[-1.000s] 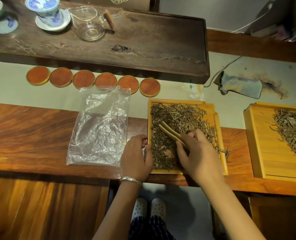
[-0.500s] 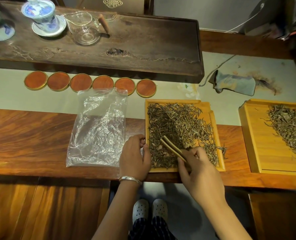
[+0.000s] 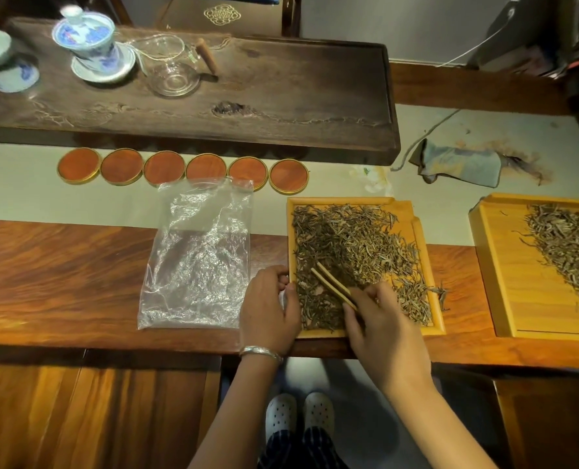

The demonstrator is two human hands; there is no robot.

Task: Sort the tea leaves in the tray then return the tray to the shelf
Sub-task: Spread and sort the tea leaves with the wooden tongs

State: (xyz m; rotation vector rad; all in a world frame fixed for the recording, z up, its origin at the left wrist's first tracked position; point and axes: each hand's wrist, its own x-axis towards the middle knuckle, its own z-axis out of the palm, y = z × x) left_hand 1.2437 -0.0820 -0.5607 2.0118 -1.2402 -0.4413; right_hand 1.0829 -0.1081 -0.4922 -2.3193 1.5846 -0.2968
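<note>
Sorting with the tweezers, near the front of the tray

Compared with a second ago, our right hand [image 3: 387, 328] has drawn the pale bamboo tweezers [image 3: 332, 285] back toward the near edge of the table, so we judge the sorting is in the middle and the return to the shelf not yet begun. The right grip is closed on the tweezers; their long axis runs diagonally, tips pointing to the far left. Our left hand [image 3: 270, 309] is closed on the left rim of the yellow rectangular wooden tray [image 3: 430, 282], which lies at the near edge of the brown wooden table [image 3: 61, 275], long axis going away from us. The dry grey-green tea leaves [image 3: 352, 242] cover most of it.
</note>
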